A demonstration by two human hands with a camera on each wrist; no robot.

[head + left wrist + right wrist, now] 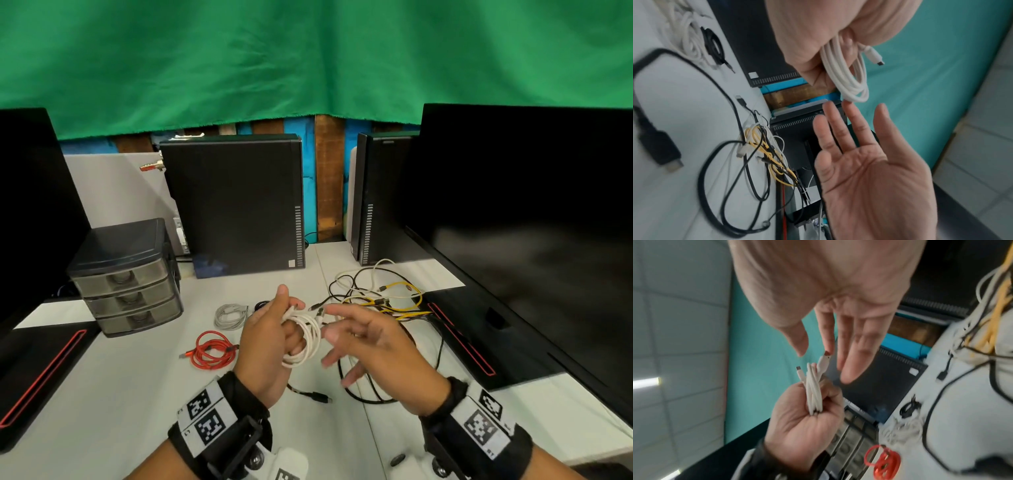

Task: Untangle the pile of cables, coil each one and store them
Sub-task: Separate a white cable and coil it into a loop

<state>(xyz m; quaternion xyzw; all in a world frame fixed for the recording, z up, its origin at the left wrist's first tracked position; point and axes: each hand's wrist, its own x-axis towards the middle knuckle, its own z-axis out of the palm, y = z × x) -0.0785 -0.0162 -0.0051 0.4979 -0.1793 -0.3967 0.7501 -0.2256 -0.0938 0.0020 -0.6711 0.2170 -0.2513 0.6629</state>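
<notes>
Above white desk [137, 394], we see smooth white round-section cable coil [303, 337] gripped in left hand [270, 337], fingers curled round bunched loops, both slim plugs poking free. Right hand [368, 337] just beside coil, fingers straight and spread, holding nothing. Behind it, tangled pile of thin yellow, black and white cables [380, 298] on desk. To left, flat on desk: braided red cable coil [212, 349], pale grey cable coil [231, 315]. Further left, smoky translucent plastic three-drawer box [126, 281].
</notes>
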